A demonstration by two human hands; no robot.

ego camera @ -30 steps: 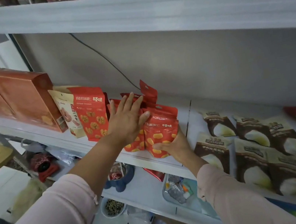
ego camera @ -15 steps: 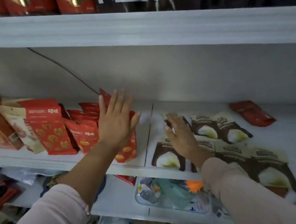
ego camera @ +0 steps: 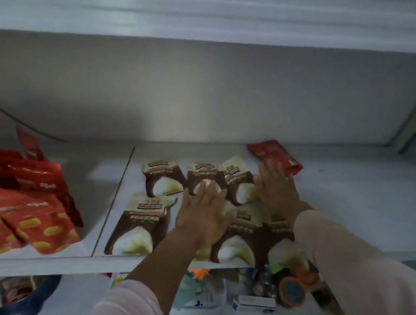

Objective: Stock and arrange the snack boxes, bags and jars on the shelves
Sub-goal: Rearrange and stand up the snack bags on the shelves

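Left hand (ego camera: 204,212) shifted off red bags (ego camera: 19,214) onto brown bags (ego camera: 135,223) lying flat mid-shelf (ego camera: 371,199); grip open, fingers spread. Right hand (ego camera: 277,187) likewise flat, open. Risk: front bags overhang edge; shove could slide them off.

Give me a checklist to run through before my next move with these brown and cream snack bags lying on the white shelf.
1. Hands on the brown-and-cream snack bags: left hand and right hand rest flat on them: ok.
2. Grip for lifting: fingers straight, nothing pinched: not ok.
3. Bags upright: all lie flat, some overlapping: not ok.
4. Bags fully on the white shelf: nearest ones appear to overhang its front edge: not ok.
5. Flat dark red pouch sorted: lies alone by the right fingertips, away from the red-orange bags with yellow pieces at left: not ok.
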